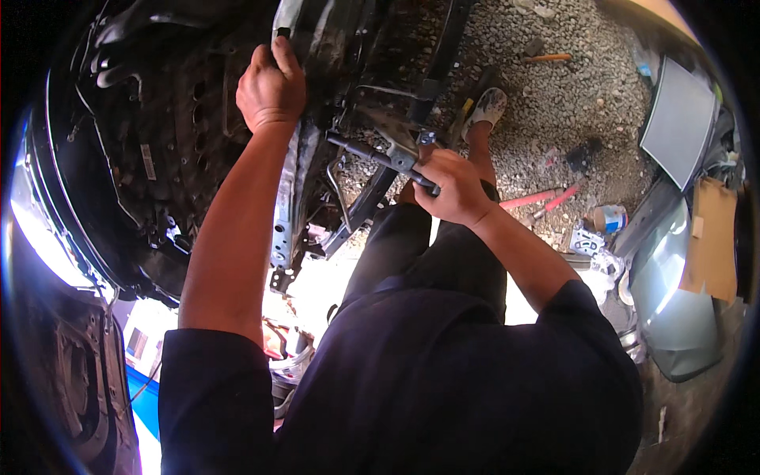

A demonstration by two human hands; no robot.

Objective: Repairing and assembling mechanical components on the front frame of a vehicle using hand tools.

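Observation:
My left hand (271,89) is closed at the top of a long silvery metal rail (283,237) on the dark vehicle body (178,119), its fingers curled at the rail's edge. My right hand (453,188) is wrapped around a dark metal tool with a rod-like shaft (360,147) and a greyish angled piece beside the grip. The shaft points left toward the rail. Which kind of tool it is, I cannot make out. Behind it runs a dark diagonal bar (370,204) of the frame.
Gravel (586,111) covers the ground ahead, where a red-handled tool (546,199) lies. To the right are a can (609,218), a pale green body panel (673,293), cardboard (711,237) and a grey flat panel (679,123). My foot (485,108) rests on the gravel.

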